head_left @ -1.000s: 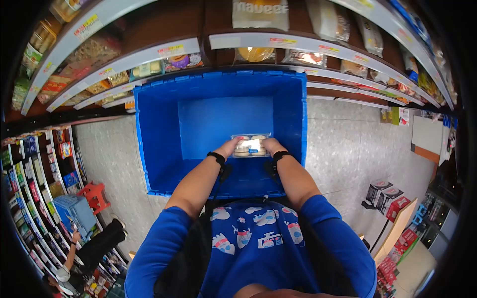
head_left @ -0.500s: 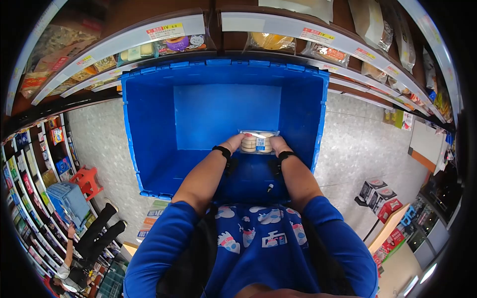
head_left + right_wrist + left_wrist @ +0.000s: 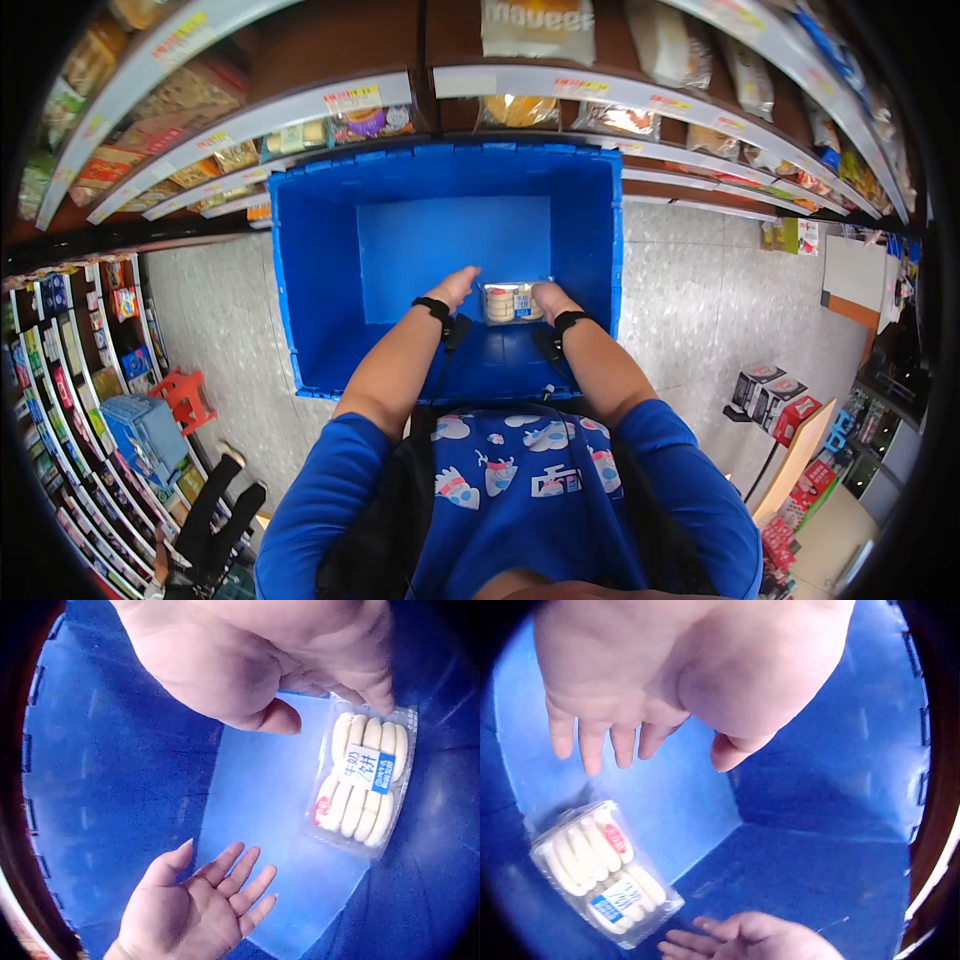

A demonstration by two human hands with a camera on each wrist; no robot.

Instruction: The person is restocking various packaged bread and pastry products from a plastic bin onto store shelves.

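A clear plastic pack of white flat cakes (image 3: 513,303) lies inside the blue crate (image 3: 450,240), toward its near side. It carries a white and blue label and a red sticker. My left hand (image 3: 456,287) hovers left of the pack, fingers extended and thumb spread, apart from it. At the pack's right end is my right hand (image 3: 553,300); the right wrist view has its fingertips right at the pack's edge, while the thumb (image 3: 279,718) stands away from it. Nothing is gripped by either hand.
Shelves with bagged baked goods (image 3: 520,110) and price strips run along the crate's far side. On the floor to the right are several boxes (image 3: 770,400). A red stool (image 3: 185,400), a blue basket (image 3: 145,435) and another person's legs (image 3: 220,515) are at left.
Both hands held the pack by its ends earlier. Now the pack lies in the crate, the left hand has moved off to the left, and the right hand has loosened beside it.
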